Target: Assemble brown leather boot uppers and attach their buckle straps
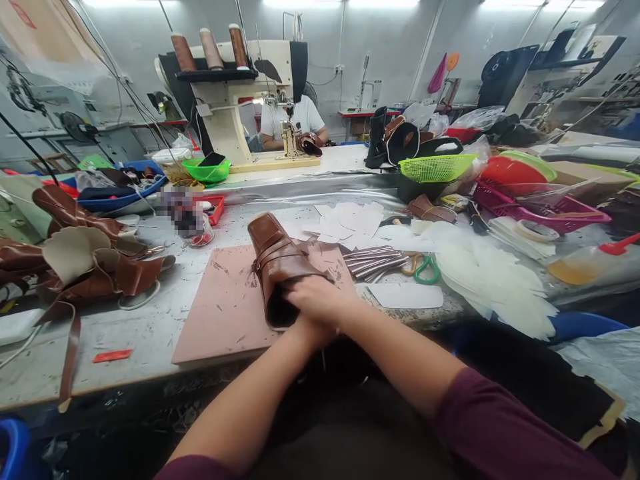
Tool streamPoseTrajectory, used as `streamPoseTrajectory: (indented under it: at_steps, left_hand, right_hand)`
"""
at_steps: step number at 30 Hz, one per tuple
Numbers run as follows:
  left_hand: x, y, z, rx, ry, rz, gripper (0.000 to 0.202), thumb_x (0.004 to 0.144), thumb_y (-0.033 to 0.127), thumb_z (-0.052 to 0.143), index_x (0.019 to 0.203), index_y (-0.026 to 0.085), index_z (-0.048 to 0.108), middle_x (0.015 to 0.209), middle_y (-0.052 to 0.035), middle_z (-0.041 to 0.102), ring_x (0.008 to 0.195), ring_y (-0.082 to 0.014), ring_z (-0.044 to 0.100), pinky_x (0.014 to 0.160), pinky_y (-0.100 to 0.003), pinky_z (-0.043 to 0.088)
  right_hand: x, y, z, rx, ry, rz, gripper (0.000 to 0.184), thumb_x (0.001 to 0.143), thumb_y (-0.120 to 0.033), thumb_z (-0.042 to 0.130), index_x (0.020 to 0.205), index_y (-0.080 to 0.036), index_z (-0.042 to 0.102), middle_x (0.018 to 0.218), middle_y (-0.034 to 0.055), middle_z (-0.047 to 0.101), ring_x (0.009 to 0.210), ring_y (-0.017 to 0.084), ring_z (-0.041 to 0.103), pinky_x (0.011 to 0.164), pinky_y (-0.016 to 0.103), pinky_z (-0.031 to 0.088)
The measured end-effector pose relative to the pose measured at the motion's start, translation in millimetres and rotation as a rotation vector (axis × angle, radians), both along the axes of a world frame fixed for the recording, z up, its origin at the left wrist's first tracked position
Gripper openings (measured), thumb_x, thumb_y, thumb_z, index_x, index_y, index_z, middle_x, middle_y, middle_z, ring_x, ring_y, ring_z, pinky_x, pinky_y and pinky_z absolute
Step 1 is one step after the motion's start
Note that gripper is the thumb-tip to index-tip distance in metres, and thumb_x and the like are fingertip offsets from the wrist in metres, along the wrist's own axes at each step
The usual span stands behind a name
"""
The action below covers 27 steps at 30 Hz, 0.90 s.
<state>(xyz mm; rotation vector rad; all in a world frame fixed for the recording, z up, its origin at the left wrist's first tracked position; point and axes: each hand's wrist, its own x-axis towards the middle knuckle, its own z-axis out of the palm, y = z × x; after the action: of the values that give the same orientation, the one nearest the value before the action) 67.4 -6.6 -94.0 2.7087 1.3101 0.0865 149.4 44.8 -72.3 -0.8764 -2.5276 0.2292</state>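
Note:
A brown leather boot upper point(273, 250) with a strap round it lies on a pink board point(215, 300). Its dark open end faces me. At that opening, my right hand point(315, 298) is closed on the leather edge, fingers curled toward the inside. My left hand point(319, 331) is mostly covered by the right one, close to the same opening; its fingers are hidden, so I cannot see what they grip.
More brown leather uppers point(100, 260) are heaped at left, near a red strip point(113, 356). On the right lie green-handled scissors point(427, 269), striped strips point(375, 263) and white pieces point(490, 273). Behind stands a sewing machine point(225, 100) with a person point(315, 117) beyond it.

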Motion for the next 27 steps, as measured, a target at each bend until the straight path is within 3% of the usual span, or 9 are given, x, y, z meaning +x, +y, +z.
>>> streamPoseTrajectory:
  at_steps: [3, 7, 10, 12, 16, 19, 23, 27]
  left_hand:
    - [-36.0, -25.4, 4.0, 0.001, 0.006, -0.103, 0.057, 0.073, 0.035, 0.066, 0.122, 0.011, 0.050, 0.129, -0.0155, 0.052, 0.120, -0.0275, 0.048, 0.102, -0.040, 0.039]
    - [-77.1, -35.9, 4.8, 0.132, -0.003, -0.283, 0.035, 0.083, 0.009, 0.044, 0.116, 0.013, 0.055, 0.121, -0.0146, 0.058, 0.113, -0.0232, 0.055, 0.097, -0.038, 0.045]
    - [-82.7, -28.6, 5.8, 0.151, -0.032, -0.333, 0.031, 0.083, 0.006, 0.040, 0.102, 0.015, 0.062, 0.110, -0.0098, 0.066, 0.104, -0.0189, 0.061, 0.092, -0.031, 0.048]
    - [-79.8, -25.0, 7.3, 0.153, -0.047, -0.329, 0.028, 0.083, 0.007, 0.040, 0.093, 0.017, 0.064, 0.103, -0.0080, 0.069, 0.096, -0.0171, 0.064, 0.087, -0.029, 0.051]
    - [-71.0, -27.2, 7.2, 0.164, -0.056, -0.224, 0.028, 0.080, 0.006, 0.040, 0.088, 0.019, 0.064, 0.088, -0.0065, 0.070, 0.082, -0.0160, 0.066, 0.075, -0.028, 0.054]
    - [-61.2, -29.5, 1.2, 0.197, -0.057, -0.080, 0.029, 0.080, 0.008, 0.040, 0.097, 0.015, 0.062, 0.094, -0.0104, 0.068, 0.084, -0.0203, 0.065, 0.072, -0.032, 0.055]
    - [-46.9, -25.9, -10.3, 0.232, -0.082, 0.110, 0.030, 0.087, 0.018, 0.040, 0.113, 0.012, 0.054, 0.117, -0.0168, 0.059, 0.095, -0.0252, 0.063, 0.076, -0.036, 0.055]
    - [-40.6, -22.4, -17.1, 0.211, -0.109, 0.174, 0.033, 0.084, 0.023, 0.051, 0.115, 0.011, 0.053, 0.123, -0.0169, 0.055, 0.105, -0.0271, 0.059, 0.085, -0.037, 0.051]
  right_hand:
    - [11.5, 31.3, 1.3, -0.037, 0.105, -0.135, 0.031, 0.073, -0.003, 0.043, 0.093, -0.014, 0.065, 0.092, 0.0098, 0.066, 0.090, 0.021, 0.059, 0.082, 0.030, 0.046]
    - [50.5, 46.6, -12.8, -0.097, 0.221, -0.277, 0.046, 0.082, -0.006, 0.030, 0.122, -0.012, 0.050, 0.119, 0.0107, 0.058, 0.110, 0.019, 0.053, 0.092, 0.032, 0.043]
    - [59.7, 40.4, -22.7, -0.133, 0.232, -0.328, 0.045, 0.085, -0.016, 0.038, 0.130, -0.016, 0.045, 0.128, 0.0092, 0.052, 0.118, 0.022, 0.047, 0.095, 0.034, 0.041]
    - [57.1, 35.4, -23.8, -0.159, 0.216, -0.366, 0.044, 0.083, -0.021, 0.046, 0.127, -0.019, 0.049, 0.122, 0.0090, 0.057, 0.114, 0.025, 0.051, 0.090, 0.034, 0.044]
    - [50.1, 22.8, -16.9, -0.196, 0.155, -0.416, 0.023, 0.076, -0.022, 0.055, 0.096, -0.017, 0.066, 0.087, 0.0106, 0.068, 0.083, 0.027, 0.063, 0.068, 0.031, 0.048]
    - [50.7, 2.5, -15.2, -0.185, 0.108, -0.360, 0.011, 0.074, -0.017, 0.054, 0.075, -0.016, 0.065, 0.070, 0.0081, 0.064, 0.068, 0.023, 0.061, 0.059, 0.029, 0.046]
    - [56.6, -29.3, -23.4, -0.108, 0.055, -0.183, 0.026, 0.061, -0.004, 0.058, 0.083, -0.016, 0.064, 0.088, 0.0087, 0.061, 0.083, 0.022, 0.057, 0.071, 0.029, 0.047]
    - [57.6, -40.2, -32.2, 0.017, 0.017, -0.023, 0.022, 0.069, -0.009, 0.058, 0.090, -0.015, 0.065, 0.105, 0.0133, 0.059, 0.097, 0.028, 0.049, 0.086, 0.042, 0.041]
